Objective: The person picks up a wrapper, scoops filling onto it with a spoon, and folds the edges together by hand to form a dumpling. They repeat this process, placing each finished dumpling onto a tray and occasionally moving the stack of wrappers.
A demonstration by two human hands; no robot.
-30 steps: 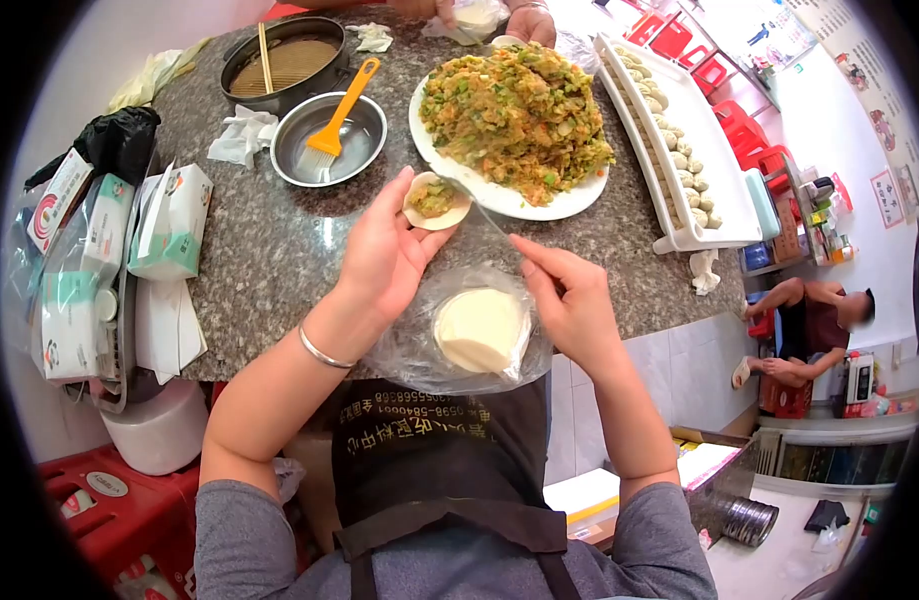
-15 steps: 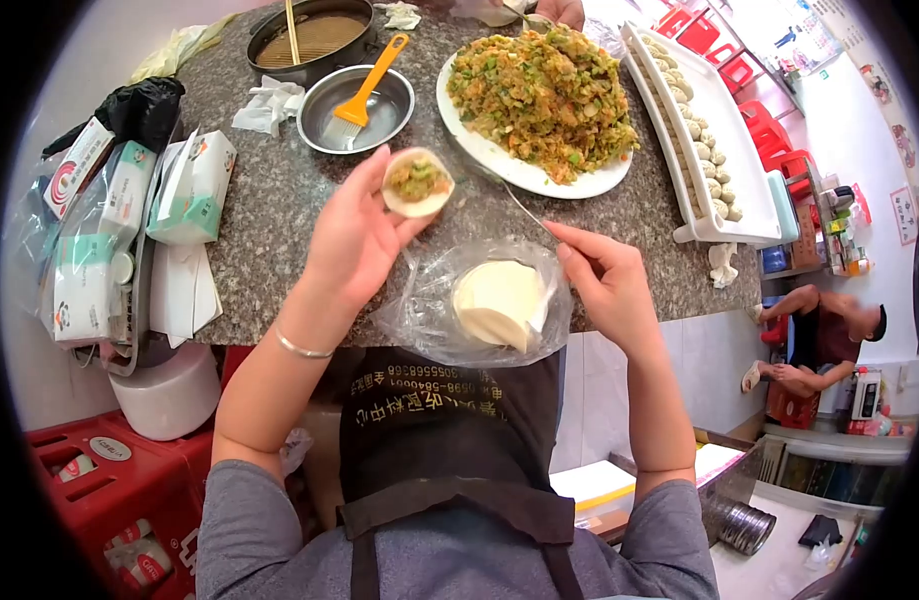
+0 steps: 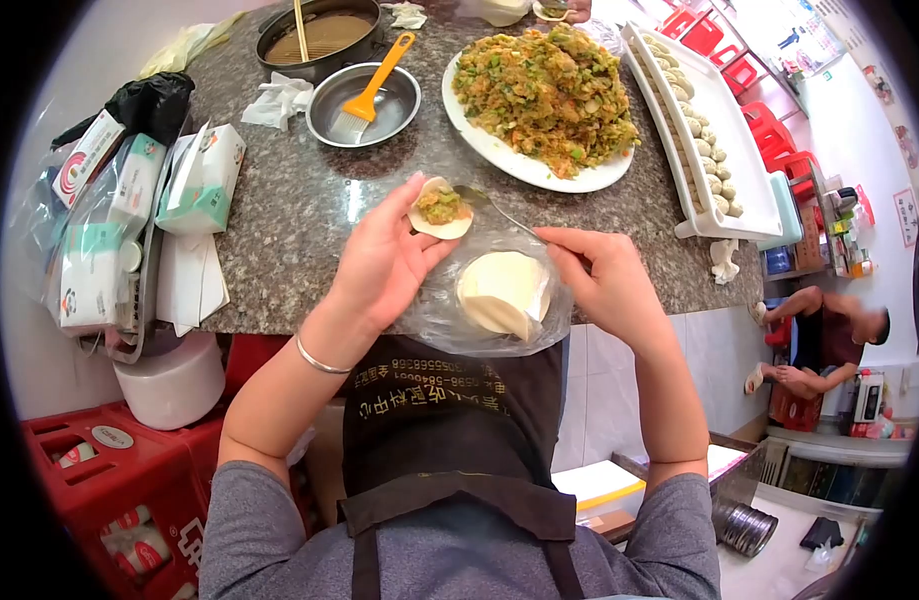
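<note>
On the fingers of my left hand (image 3: 387, 252) rests a round dumpling wrapper (image 3: 440, 228) with chopped filling (image 3: 440, 207) heaped in its middle. My right hand (image 3: 601, 272) grips the handle of a metal spoon (image 3: 499, 210), whose bowl touches or nearly touches the filling. Below the two hands, a stack of pale wrappers (image 3: 499, 292) lies in a clear plastic bag (image 3: 439, 312) at the counter's near edge. Beyond them stands a white plate (image 3: 479, 140) piled high with the chopped vegetable filling (image 3: 544, 95).
A metal bowl (image 3: 399, 120) with an orange brush (image 3: 379, 75) stands beside a dark pan (image 3: 279, 55). On the right, a white tray (image 3: 754, 190) holds rows of dumplings (image 3: 701, 140). Tissue packs (image 3: 201, 180) lie left. Another person's hand (image 3: 577, 10) shows at the far edge.
My left hand with the wrapper has moved right, towards the spoon. The spoon's bowl has swung from the plate's edge to the filling on the wrapper. The far person's hand now holds a filled wrapper.
</note>
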